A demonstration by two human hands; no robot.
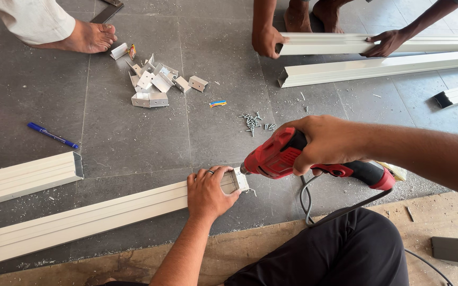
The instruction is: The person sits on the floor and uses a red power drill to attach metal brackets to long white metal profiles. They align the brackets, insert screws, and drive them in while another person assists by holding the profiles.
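Head view: the left hand [208, 191] presses its grip around the white bar [80, 220] end on the floor; the right hand [327, 143] squeezes the red drill [279, 156].

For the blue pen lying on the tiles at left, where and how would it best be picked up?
Pinch the blue pen across the middle of its barrel, coming straight down from above. It lies flat and alone on the floor tiles, slim and slanted, so the fingers should close across its width.

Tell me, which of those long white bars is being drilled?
The bar nearest the person: the left hand grips its end while the right hand aims the red drill there.
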